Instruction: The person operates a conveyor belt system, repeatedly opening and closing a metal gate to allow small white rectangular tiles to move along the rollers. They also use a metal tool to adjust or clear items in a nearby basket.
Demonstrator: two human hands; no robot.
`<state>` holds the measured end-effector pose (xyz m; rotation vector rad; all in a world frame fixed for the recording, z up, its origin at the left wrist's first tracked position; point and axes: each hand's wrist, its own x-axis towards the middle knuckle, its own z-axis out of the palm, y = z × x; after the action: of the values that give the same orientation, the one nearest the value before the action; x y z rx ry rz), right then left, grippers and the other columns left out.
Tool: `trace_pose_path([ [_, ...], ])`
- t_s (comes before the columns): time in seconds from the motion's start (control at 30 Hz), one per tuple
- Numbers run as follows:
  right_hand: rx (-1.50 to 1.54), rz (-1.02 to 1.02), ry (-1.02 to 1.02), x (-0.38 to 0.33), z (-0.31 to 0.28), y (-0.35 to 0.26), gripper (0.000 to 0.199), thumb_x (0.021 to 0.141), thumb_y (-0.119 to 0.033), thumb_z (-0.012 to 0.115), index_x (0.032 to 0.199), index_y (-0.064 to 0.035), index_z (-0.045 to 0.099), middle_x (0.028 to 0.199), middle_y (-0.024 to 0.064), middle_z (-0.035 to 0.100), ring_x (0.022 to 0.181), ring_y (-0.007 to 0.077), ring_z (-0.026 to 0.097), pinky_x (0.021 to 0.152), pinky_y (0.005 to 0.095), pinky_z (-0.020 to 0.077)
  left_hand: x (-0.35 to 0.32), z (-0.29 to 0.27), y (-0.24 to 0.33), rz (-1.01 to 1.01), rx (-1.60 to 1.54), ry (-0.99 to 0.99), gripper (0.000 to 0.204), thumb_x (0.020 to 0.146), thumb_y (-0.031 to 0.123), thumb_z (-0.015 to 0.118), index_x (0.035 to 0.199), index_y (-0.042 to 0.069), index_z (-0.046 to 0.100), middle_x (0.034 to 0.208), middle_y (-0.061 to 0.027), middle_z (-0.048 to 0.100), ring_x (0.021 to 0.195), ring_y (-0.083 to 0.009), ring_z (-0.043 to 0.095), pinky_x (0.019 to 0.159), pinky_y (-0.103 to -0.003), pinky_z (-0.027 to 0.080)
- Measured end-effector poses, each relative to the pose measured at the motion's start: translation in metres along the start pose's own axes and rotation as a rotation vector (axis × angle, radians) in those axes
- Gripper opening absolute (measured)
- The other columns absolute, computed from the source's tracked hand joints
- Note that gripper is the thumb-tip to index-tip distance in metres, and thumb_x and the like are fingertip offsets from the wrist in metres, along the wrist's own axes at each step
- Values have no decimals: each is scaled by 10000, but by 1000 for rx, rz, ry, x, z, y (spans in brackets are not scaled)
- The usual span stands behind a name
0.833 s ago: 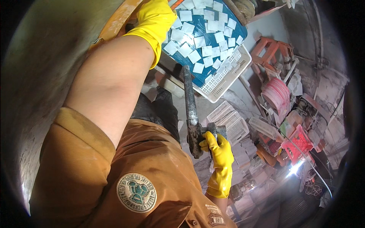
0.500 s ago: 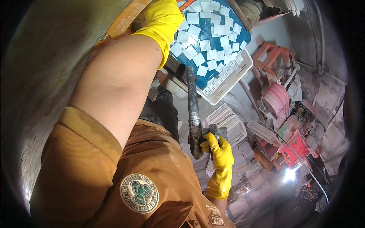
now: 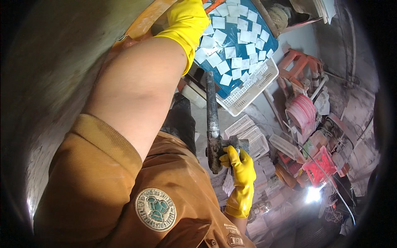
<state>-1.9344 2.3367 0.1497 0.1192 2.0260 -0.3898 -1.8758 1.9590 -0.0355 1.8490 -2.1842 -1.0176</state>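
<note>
Work area seen from above through the head camera, which I follow from a distance. My right hand (image 3: 240,165), in a yellow rubber glove, has its fingers curled around a metal handle (image 3: 213,113) at a short crosspiece near the lower end. The dark bar of the handle rises from there in the view, its upper end near a blue board (image 3: 226,89).

My left hand (image 3: 187,18), gloved alike, reaches the upper edge of the view beside the board; its fingers are cut off, so I cannot tell whether it is open or closed. An orange rod (image 3: 214,5) shows just beside it.

Many white square tiles (image 3: 218,22) lie spread over the board, some overlapping. Along its lower right side is a white basket (image 3: 251,93); the board seems to lie partly over it, though glare and lens bend make this uncertain.

To the right stand a red stool (image 3: 295,64) and, lower, a pink crate (image 3: 319,166) beside a bright light (image 3: 313,194). White trays (image 3: 253,138) lie beyond my right hand.
</note>
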Motion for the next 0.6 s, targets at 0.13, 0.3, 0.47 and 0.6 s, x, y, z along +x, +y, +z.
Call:
trace_pose_path([
  [0.13, -35, 13, -1, 0, 4, -4, 390, 1013, -319, 678, 1104, 59, 710, 874, 128, 748, 745, 176, 683, 733, 299, 542, -1, 0, -1, 5, 0, 5, 403, 822, 269, 796, 1139, 35, 713, 1075, -220, 747, 1046, -379, 726, 909, -464, 570],
  [0.3, -31, 19, -10, -1, 6, -1, 383, 1011, -311, 679, 1111, 56, 712, 879, 130, 752, 752, 178, 686, 741, 298, 544, -7, -17, 8, -14, 65, -94, 475, 806, 281, 820, 1194, 32, 707, 1172, -236, 725, 1135, -383, 699, 967, -459, 553],
  [0.47, -65, 13, -1, -3, 10, -5, 375, 1008, -307, 682, 1109, 52, 718, 885, 130, 754, 762, 179, 691, 751, 296, 546, 3, -4, 6, -60, 92, -58, 516, 818, 286, 817, 1245, 26, 692, 1279, -249, 684, 1221, -399, 656, 1010, -477, 533],
  [0.6, -82, -3, 0, -3, 13, -2, 377, 1005, -310, 686, 1111, 50, 721, 886, 131, 754, 769, 181, 695, 760, 298, 549, 6, -4, 4, -64, 76, -111, 552, 826, 298, 816, 1282, 23, 672, 1286, -246, 682, 1229, -396, 652, 1010, -485, 532],
])
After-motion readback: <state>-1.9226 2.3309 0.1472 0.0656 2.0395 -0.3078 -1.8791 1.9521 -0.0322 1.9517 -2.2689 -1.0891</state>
